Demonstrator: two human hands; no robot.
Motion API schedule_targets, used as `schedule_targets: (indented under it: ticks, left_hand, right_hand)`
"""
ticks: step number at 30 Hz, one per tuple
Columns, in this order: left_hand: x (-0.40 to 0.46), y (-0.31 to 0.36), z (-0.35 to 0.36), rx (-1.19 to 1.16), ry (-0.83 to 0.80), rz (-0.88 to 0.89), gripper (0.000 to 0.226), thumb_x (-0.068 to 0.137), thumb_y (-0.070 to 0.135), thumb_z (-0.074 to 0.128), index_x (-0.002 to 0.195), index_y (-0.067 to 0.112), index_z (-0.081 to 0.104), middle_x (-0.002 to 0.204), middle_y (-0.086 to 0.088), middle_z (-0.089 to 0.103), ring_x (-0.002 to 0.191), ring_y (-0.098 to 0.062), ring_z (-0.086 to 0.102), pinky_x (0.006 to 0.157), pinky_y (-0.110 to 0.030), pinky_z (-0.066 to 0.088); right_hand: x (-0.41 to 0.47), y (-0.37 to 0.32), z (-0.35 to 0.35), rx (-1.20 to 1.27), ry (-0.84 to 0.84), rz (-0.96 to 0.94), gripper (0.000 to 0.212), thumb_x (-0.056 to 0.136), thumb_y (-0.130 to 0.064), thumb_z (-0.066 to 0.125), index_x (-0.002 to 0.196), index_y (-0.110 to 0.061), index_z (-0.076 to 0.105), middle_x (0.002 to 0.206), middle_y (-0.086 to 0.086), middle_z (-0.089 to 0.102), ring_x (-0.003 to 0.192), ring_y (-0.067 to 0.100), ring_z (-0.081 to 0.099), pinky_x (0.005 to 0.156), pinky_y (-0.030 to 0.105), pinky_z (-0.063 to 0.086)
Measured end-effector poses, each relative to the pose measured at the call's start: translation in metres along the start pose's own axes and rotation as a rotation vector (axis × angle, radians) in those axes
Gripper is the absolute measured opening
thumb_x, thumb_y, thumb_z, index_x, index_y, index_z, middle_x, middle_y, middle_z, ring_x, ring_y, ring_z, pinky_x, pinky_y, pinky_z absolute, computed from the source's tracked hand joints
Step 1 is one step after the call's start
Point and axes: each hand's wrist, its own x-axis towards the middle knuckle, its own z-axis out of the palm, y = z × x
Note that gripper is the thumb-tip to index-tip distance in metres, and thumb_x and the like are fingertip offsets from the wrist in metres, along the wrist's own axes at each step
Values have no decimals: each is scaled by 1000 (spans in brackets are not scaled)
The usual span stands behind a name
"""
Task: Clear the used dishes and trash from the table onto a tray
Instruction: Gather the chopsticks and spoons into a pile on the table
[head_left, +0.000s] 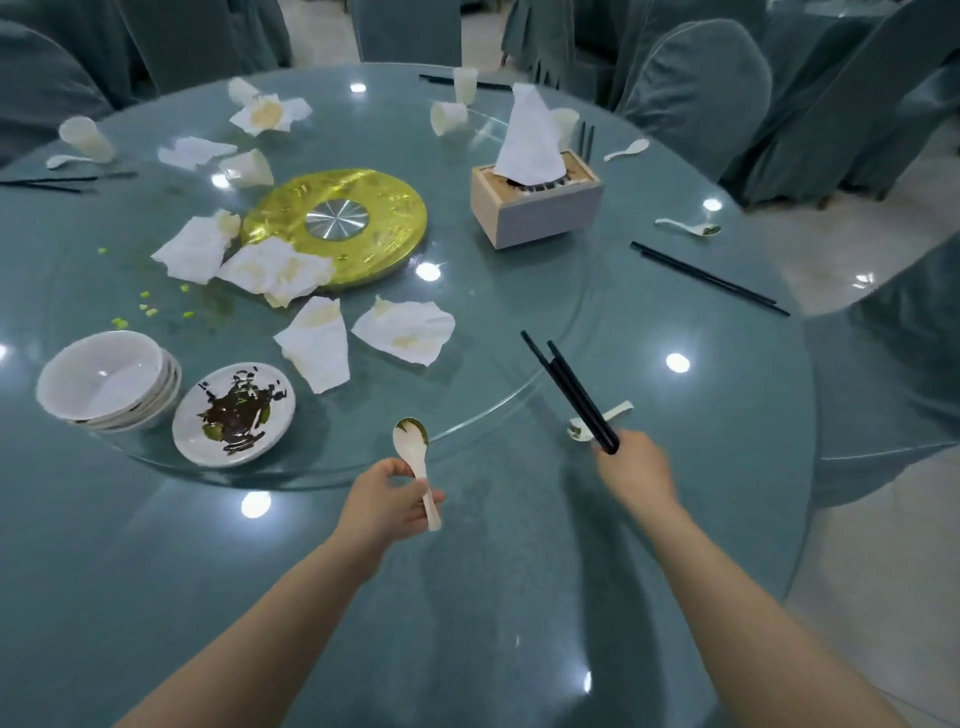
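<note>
The left hand (387, 501) is holding a white soup spoon (414, 457) above the tabletop (493, 597), its fingers (423, 506) pinching the handle, the stained bowl end pointing away from the person. The right hand (636, 475) is gripping black chopsticks (569, 389), fingers curled round their near ends, the tips angling up and to the left. A second soiled spoon (597, 422) is lying on the tabletop just beyond that hand, partly behind the chopsticks. On the glass turntable (519, 332), stacked white bowls (104, 382) are sitting beside a sauce-smeared plate (234, 413), with crumpled napkins (322, 343) scattered near a gold disc (337, 223). A tissue box (537, 205) is standing further back.
</note>
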Motion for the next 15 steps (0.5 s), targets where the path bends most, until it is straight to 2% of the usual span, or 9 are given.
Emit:
schedule_targets:
  ticks: [3,5,7,11,13,15]
  left_hand:
    - [7,1,2,35,31,16,9,91,3,53,99,8,51,78,-10,75,69,-20,72,53,-25,54]
    - [8,1,1,46,48,11,13,89,3,55,101,7,53,80,-9,75,71,-21,72,57,-27,56]
    - [8,1,-1,49,62,2,16,87,3,59,102,7,55,81,-9,75,72,-20,72,62,-29,57]
    - [2,2,-4,39,71,0,20,83,2,64,101,5,56,82,-10,75,77,-23,71,72,-33,58]
    - [-4,0,-5,30,70,-1,16,86,2,60,100,4,55,82,-10,75,77,-23,71,77,-36,58]
    - [-11,-3,-7,19,77,-1,12,88,1,58,99,4,54,83,-11,75,76,-23,71,74,-35,58]
  right_hand:
    - [36,5,-9,-159,51,-80,13,90,-20,48,80,-19,56,81,9,60,69,32,53,58,33,42]
    - [53,8,-9,-235,34,-123,16,93,-20,47,96,-23,62,94,7,55,71,29,50,61,33,41]
    - [60,11,-7,-280,-4,-141,18,95,-24,49,104,-28,63,97,4,47,74,27,51,62,32,42]
    - [54,15,-6,-239,-23,-125,11,88,-32,62,88,-21,63,88,3,49,63,19,51,53,31,41]
    - [42,14,-6,-175,-95,-87,11,81,-30,69,82,-20,65,80,3,60,65,21,58,55,31,46]
    - [22,11,-5,-89,-163,-44,13,74,-28,74,72,-20,65,71,2,65,69,22,63,61,31,50]
